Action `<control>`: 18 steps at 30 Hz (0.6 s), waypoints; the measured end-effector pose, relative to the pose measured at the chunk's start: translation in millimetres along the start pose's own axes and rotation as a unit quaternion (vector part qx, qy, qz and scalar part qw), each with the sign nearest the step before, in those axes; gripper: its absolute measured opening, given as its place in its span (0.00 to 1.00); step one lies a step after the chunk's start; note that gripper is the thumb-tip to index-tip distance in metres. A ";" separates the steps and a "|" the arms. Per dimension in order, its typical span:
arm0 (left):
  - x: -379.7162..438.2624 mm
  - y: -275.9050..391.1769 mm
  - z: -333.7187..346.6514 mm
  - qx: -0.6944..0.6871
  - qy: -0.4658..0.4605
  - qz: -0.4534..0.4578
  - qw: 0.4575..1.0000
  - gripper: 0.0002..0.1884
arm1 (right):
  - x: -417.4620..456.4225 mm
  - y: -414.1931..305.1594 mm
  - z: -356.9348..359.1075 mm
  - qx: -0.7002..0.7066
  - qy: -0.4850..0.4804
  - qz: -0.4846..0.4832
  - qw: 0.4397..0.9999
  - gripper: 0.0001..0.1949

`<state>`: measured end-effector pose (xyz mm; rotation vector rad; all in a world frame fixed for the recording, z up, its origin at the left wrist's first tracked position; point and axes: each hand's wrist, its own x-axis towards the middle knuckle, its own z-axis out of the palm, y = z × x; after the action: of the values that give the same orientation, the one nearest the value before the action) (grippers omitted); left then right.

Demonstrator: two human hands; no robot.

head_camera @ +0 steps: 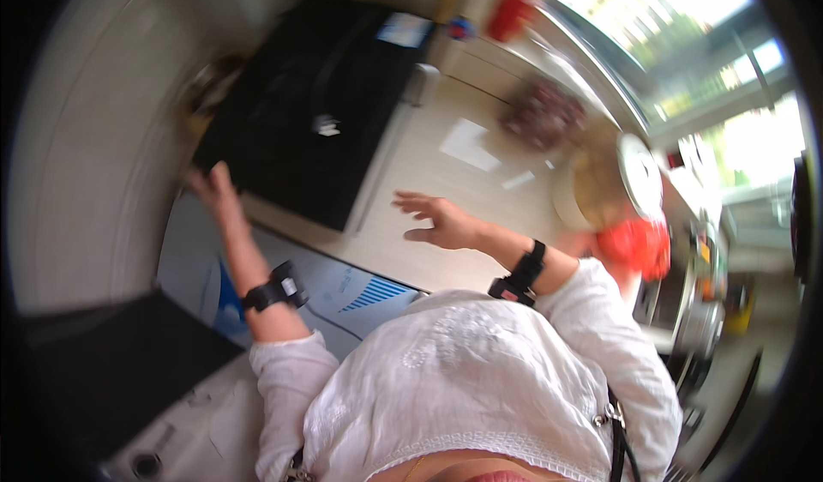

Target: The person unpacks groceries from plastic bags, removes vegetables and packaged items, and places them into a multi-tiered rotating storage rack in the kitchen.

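My left hand (215, 187) is raised with its fingers apart, blurred, and looks empty. It appears over the near left corner of a large black panel (302, 109), whether touching or apart I cannot tell. A small white object (326, 125) lies on this panel. My right hand (443, 221) is held out palm inward, fingers spread and nothing in them, above a glossy beige surface (411, 160). Black straps with small boxes circle both forearms, the left strap (276, 287) and the right strap (519, 276).
A light blue panel (321, 270) with blue stripes lies before my body. Along the right stand a blurred bag of dark red items (543, 112), a pale container (582, 186), and a red plastic bag (636, 244). Behind them is a window (669, 38). A metal handle (421, 85) juts beside the black panel.
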<state>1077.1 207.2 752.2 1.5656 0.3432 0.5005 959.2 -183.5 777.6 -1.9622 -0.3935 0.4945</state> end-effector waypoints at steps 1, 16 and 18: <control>-5.0 9.0 5.8 0.014 0.008 -0.019 1.000 0.49 | -16.0 13.6 -2.8 -0.023 0.006 -0.030 0.999 0.28; -121.2 67.1 47.6 0.043 0.099 0.052 0.993 0.27 | -432.5 137.7 7.3 0.244 0.474 0.317 0.784 0.10; -153.8 76.0 65.1 0.026 0.035 0.117 0.992 0.21 | -472.4 140.9 24.3 0.278 0.502 0.346 0.742 0.15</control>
<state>972.3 68.5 811.1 1.6514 0.2271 0.7343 547.7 -449.7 719.6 -1.4319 1.0956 -0.0774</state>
